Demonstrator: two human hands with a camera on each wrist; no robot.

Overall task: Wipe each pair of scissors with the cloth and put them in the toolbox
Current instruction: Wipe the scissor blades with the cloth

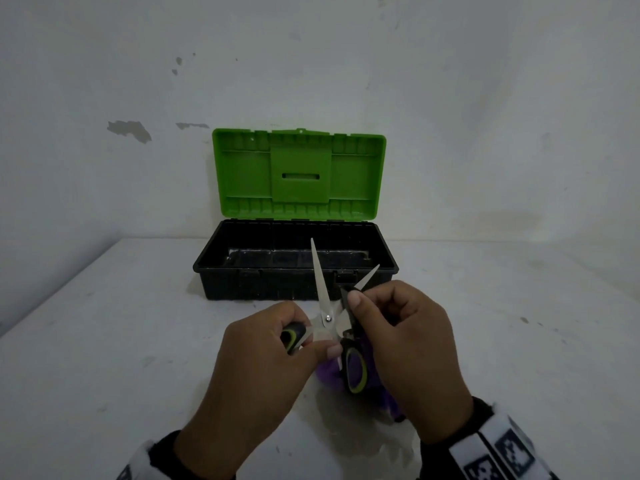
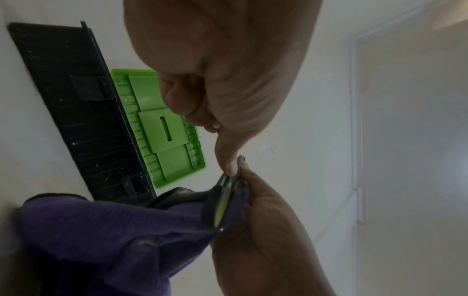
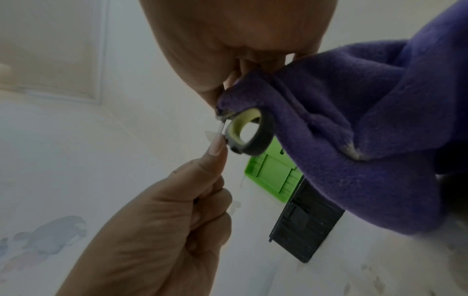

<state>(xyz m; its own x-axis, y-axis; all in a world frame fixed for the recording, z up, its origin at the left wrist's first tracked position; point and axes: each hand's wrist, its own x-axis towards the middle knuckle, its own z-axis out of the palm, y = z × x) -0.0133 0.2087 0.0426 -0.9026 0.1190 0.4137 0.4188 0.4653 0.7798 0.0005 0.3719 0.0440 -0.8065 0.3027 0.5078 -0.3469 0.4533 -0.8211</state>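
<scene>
One pair of scissors [image 1: 327,318] with black and yellow-green handles is held above the table, blades spread and pointing up toward the toolbox [image 1: 294,282]. My left hand [image 1: 263,358] grips the left handle loop. My right hand [image 1: 398,341] pinches the purple cloth [image 1: 327,370] around the base of the right blade, thumb on top. In the right wrist view the cloth [image 3: 354,120] drapes from my fingers over the other handle ring [image 3: 253,136]. The left wrist view shows the cloth [image 2: 101,240] hanging below the handle [image 2: 222,202]. The black toolbox is open and looks empty.
The green lid [image 1: 298,171] stands upright against the white wall behind the box. The white table [image 1: 121,341] stretches left and right of my hands; its left edge runs diagonally at the far left.
</scene>
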